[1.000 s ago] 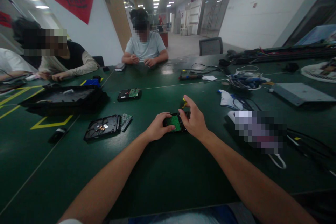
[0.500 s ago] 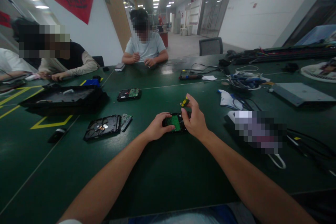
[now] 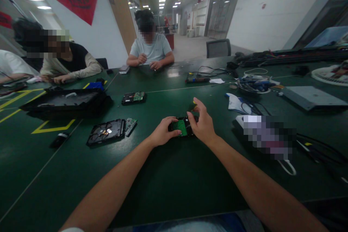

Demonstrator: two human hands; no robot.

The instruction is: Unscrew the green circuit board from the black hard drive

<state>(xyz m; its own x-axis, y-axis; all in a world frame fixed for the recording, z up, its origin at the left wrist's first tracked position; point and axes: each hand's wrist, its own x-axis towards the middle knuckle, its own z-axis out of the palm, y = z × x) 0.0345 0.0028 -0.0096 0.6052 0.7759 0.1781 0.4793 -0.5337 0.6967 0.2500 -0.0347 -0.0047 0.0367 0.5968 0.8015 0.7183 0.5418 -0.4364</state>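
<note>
A black hard drive (image 3: 182,127) lies on the table in front of me, its green circuit board facing up. My left hand (image 3: 165,131) grips its left end, fingers along the far edge and thumb on the near part of the board. Over the right end is my right hand (image 3: 201,121), curled around a small yellow-and-black screwdriver (image 3: 194,106). Only a bit of its handle shows between the raised finger and thumb; the shaft is hidden. To the left lies a larger opened drive casing (image 3: 106,132) with a loose circuit board (image 3: 131,127) beside it.
Another drive (image 3: 133,97) lies farther off, near a black tray (image 3: 65,99). On the right are a blurred-out white object (image 3: 263,137), a metal box (image 3: 312,97), cables and a bundle of wires (image 3: 255,82). Other people sit across the table (image 3: 168,188) and at the left.
The screwdriver's handle has dropped or turned behind my right fingers, so less of it shows. My left hand and the hard drive stay in place.
</note>
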